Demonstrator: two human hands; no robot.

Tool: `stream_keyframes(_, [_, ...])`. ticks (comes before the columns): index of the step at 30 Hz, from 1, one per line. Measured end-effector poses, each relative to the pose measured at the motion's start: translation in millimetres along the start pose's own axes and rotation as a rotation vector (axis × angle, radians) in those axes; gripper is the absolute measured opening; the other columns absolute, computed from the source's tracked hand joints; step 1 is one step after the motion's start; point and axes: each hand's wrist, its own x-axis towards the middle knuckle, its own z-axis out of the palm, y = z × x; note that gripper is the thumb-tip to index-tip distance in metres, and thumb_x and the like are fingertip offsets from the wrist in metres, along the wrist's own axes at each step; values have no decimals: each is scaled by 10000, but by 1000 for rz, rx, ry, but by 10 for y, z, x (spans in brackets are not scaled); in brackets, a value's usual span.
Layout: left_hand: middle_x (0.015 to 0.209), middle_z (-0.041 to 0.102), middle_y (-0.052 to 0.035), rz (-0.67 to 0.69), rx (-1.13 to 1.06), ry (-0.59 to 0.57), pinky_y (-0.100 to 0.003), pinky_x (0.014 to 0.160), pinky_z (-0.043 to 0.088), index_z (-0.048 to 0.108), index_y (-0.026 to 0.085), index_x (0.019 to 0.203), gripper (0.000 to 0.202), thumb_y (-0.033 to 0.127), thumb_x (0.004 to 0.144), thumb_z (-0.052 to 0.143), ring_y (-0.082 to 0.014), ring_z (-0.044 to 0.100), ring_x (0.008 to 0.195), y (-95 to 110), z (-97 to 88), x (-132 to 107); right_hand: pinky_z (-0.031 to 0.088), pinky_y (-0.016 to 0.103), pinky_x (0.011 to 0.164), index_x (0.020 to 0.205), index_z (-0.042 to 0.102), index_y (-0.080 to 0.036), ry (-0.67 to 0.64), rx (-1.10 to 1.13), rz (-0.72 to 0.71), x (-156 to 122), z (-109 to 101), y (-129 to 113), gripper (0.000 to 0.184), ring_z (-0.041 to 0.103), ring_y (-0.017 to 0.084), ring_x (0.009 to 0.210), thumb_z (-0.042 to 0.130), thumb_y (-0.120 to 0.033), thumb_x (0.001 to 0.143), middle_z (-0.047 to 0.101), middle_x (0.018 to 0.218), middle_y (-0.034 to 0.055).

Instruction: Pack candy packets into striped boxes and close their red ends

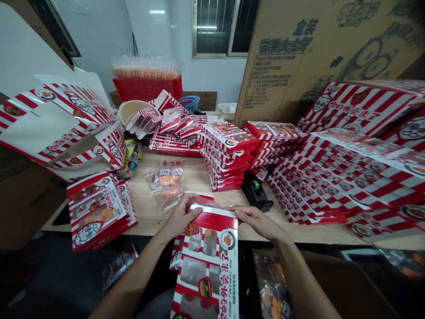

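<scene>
A long red-and-white striped snack box [212,266] with clear windows and a burger print stands tilted in front of me, its top end toward the table. My left hand [182,216] is closed on the upper left of its top flap, thumb on the near side. At the upper right corner, the fingers of my right hand [255,220] pinch the flap's edge. Beyond my left hand lies a clear bag of orange toy-like pieces [169,181] on the wooden table. Part of another striped box [177,252] shows behind the held one.
Stacked striped boxes [229,155] rise behind my hands, with a larger stack [345,177] at right. A black tape dispenser [256,193] stands between them. At left are filled boxes [99,210] and a big striped carton [66,128]. Bagged pieces [274,288] lie below the table edge.
</scene>
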Motion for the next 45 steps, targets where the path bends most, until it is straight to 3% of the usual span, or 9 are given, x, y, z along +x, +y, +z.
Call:
stream_keyframes(5, [802, 599, 0, -27, 18, -12, -252, 695, 434, 581, 171, 833, 276, 423, 735, 635, -147, 543, 749, 38, -63, -1, 418, 374, 950, 961, 729, -208, 91, 16, -8, -52, 116, 115, 355, 604, 221, 1007, 600, -488, 786, 710, 1004, 53])
stream_keyframes(9, [851, 602, -13, -20, 20, 64, -262, 721, 433, 570, 189, 889, 312, 482, 793, 526, -160, 544, 790, 94, -31, -27, 477, 326, 821, 922, 726, -182, 127, 164, 68, -40, 117, 145, 398, 645, 194, 851, 639, -524, 739, 726, 864, 46])
stream_keyframes(14, [1001, 563, -38, -6, 54, 121, -269, 817, 410, 595, 187, 812, 305, 471, 705, 631, -180, 527, 901, 88, 26, -43, 471, 222, 594, 900, 716, -150, 54, 148, 144, 19, 1, 140, 400, 614, 116, 611, 636, -511, 746, 716, 755, 25])
stream_keyframes(20, [814, 568, -1, -49, 27, -79, -244, 690, 418, 571, 179, 854, 238, 385, 749, 626, -132, 525, 737, 147, 158, 39, 441, 195, 510, 743, 725, -139, -206, 33, 238, 280, -123, -62, 318, 580, 105, 549, 773, -414, 589, 702, 682, -1])
stream_keyframes(25, [773, 533, 41, -70, -42, -212, -225, 646, 414, 471, 194, 872, 227, 361, 782, 596, -98, 504, 670, 125, 181, 83, 334, 159, 409, 521, 654, -145, -185, -47, 185, 442, -36, -225, 270, 438, 56, 408, 763, -377, 604, 554, 441, -63])
stream_keyframes(29, [881, 561, 23, -50, -66, -265, -243, 716, 434, 499, 210, 990, 276, 341, 777, 616, -118, 534, 762, 135, 143, 42, 330, 166, 399, 516, 646, -154, -13, -77, 100, 462, -143, -349, 274, 445, 62, 408, 766, -389, 592, 547, 438, -52])
stream_keyframes(35, [952, 611, -20, -35, -77, -303, -273, 740, 468, 546, 225, 1113, 310, 372, 840, 553, -156, 589, 824, 238, 217, -66, 315, 161, 390, 593, 605, -164, 364, -76, -71, 206, -621, -683, 331, 441, 54, 404, 742, -464, 621, 555, 480, -60])
stream_keyframes(40, [1236, 583, -39, 59, -72, -236, -306, 902, 444, 554, 267, 1211, 372, 386, 859, 533, -210, 557, 1088, 287, 263, -124, 327, 211, 357, 615, 618, -170, 859, 57, -340, -217, -916, -950, 201, 443, 91, 366, 754, -312, 654, 552, 473, -36])
stream_keyframes(45, [1201, 628, -32, 10, -52, -97, -327, 987, 394, 599, 252, 1164, 398, 461, 828, 557, -222, 549, 1132, 298, 268, -127, 449, 204, 504, 679, 561, -222, 1145, 308, -662, -201, -614, -764, 140, 523, 80, 503, 666, -311, 701, 574, 622, -69])
